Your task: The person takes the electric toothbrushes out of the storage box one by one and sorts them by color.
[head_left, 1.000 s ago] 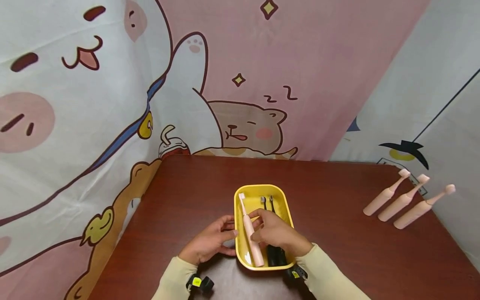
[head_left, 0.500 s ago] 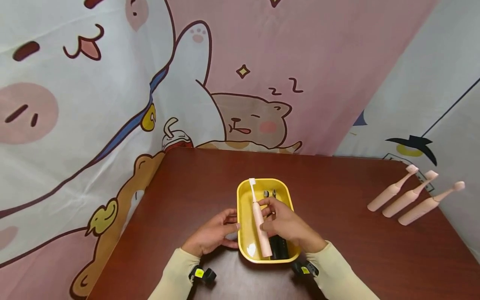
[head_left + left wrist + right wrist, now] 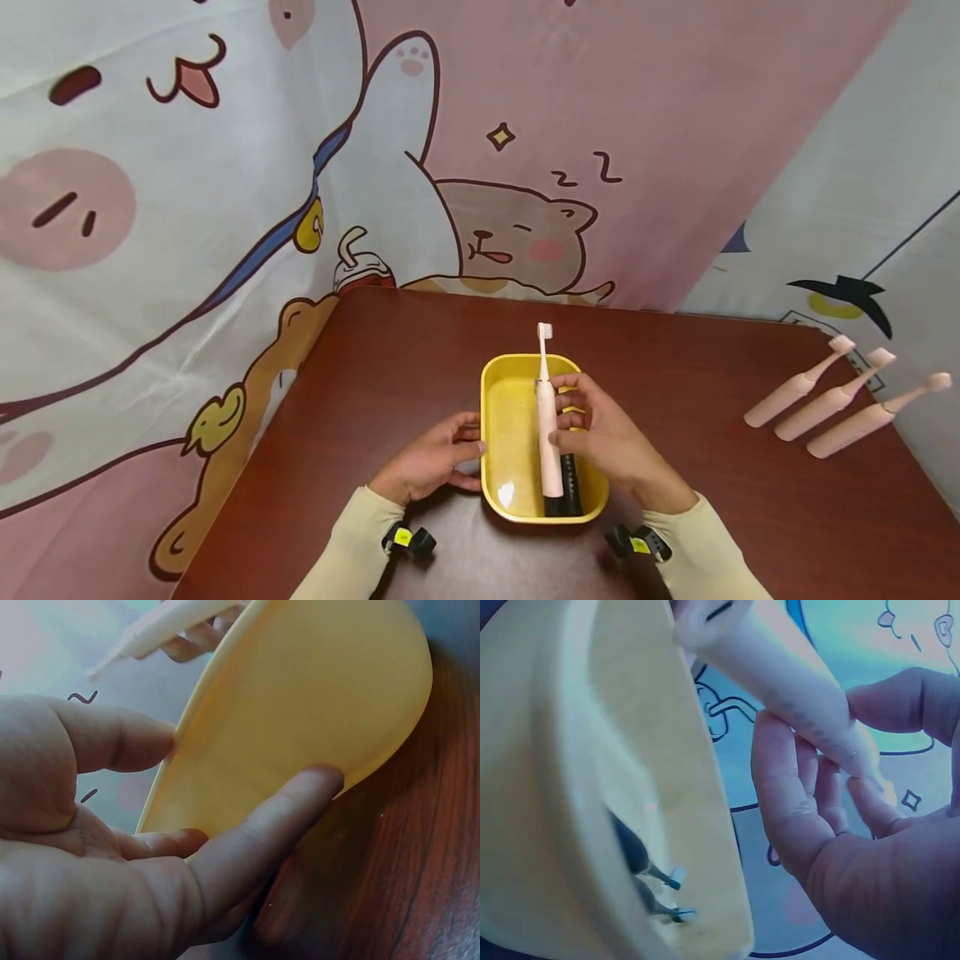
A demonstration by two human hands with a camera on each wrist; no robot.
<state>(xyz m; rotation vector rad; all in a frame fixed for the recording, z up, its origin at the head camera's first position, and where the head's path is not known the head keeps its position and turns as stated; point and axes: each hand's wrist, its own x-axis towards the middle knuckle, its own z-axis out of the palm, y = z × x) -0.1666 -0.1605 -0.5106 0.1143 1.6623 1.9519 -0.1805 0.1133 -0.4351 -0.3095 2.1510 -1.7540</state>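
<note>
The right hand (image 3: 607,437) pinches a pale-pink electric toothbrush (image 3: 546,417) just lifted out, leaving two black toothbrushes (image 3: 628,844) in a rounded yellow tray (image 3: 512,433), left hand (image 3: 431,457) fingers spread against nine o'clock.

Two "Z"s (image 3: 606,167) on patterned wall cloth (image 3: 675,108); held toothbrush (image 3: 549,433) apparently bears lettering (image 3: 801,716), too blurred to read.
</note>
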